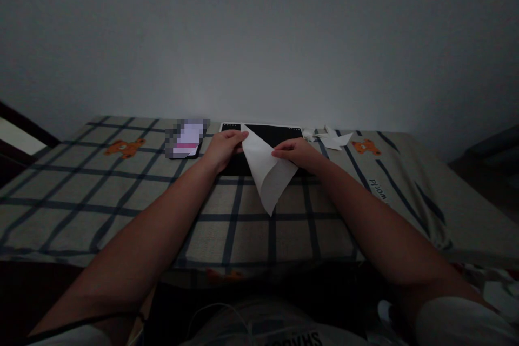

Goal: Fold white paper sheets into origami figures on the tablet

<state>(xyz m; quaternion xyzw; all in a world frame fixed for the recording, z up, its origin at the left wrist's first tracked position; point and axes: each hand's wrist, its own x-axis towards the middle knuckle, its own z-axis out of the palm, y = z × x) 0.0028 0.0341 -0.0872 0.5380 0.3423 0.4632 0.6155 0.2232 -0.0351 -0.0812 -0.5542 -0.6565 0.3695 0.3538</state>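
Observation:
A sheet of white paper (270, 165), folded over on a slant, is held up between my two hands. My left hand (224, 147) pinches its upper left corner between thumb and fingers. On the right edge of the fold, my right hand (298, 152) grips the paper with the fingers closed. The lower tip of the sheet curls and points toward me. Behind and under the paper lies a flat black board with a white edge (263, 131), partly hidden by the sheet and my hands.
A checked cloth with bear prints (125, 211) covers the table. Left of the board lies a phone (187, 139) with a lit, blurred screen. At right is a white folded paper pinwheel (334, 139). A pale wall (259, 38) stands directly behind the table.

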